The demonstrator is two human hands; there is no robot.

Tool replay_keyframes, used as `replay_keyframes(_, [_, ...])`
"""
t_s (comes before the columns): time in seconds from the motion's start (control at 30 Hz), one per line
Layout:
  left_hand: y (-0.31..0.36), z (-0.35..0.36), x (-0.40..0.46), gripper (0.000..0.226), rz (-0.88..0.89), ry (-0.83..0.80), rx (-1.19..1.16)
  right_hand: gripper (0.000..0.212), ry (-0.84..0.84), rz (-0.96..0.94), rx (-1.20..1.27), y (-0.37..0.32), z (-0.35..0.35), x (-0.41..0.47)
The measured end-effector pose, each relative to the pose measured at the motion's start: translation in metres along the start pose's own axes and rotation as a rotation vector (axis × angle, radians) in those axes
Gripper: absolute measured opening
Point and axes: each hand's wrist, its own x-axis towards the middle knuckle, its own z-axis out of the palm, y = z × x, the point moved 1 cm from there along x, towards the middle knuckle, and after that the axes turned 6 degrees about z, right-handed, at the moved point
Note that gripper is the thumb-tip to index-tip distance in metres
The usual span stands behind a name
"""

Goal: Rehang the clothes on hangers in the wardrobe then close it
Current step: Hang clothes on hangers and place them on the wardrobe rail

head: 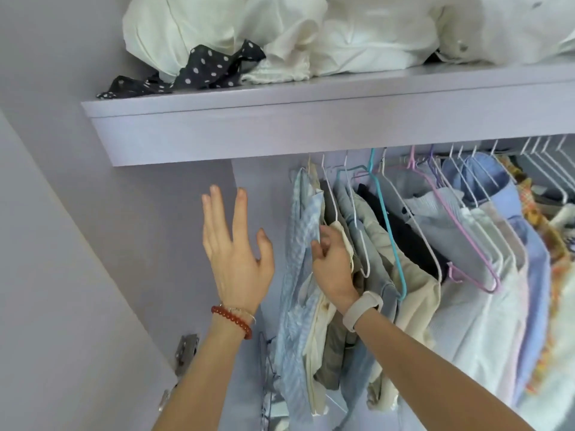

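Rehanging step under way: right hand (329,259) pinched the pale blue garment (298,244) hanging at the rail's left end, left hand (233,241) spread and empty at nine o'clock; next likely settling it straight, wardrobe unclosed.

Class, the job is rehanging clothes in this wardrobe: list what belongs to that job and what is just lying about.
Belongs to the job:
right hand gripping the light blue checked garment
left hand, open
teal hanger
pink hanger

Just lying about:
white bundles on the shelf
polka-dot cloth
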Motion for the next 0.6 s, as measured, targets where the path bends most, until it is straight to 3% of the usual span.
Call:
replay_keyframes(0.1, [0.0,0.017,-0.028,0.057,-0.121,-0.116,-0.101,0.04,-0.078,-0.053,-0.033,0.004,-0.013,-0.021])
replay_keyframes(0.3, [0.016,0.034,-0.091,0.05,-0.211,-0.356,-0.181,0.038,-0.104,-0.179,-0.182,0.038,-0.059,-0.086])
replay_keyframes(0.47, [0.052,0.041,-0.16,0.058,-0.128,-0.635,-0.101,0.04,-0.01,-0.083,-0.58,0.091,-0.131,-0.146])
replay_keyframes(0.6, [0.108,0.051,-0.212,0.059,-0.017,-0.962,-0.088,0.041,0.084,0.119,-0.798,0.128,-0.202,-0.206])
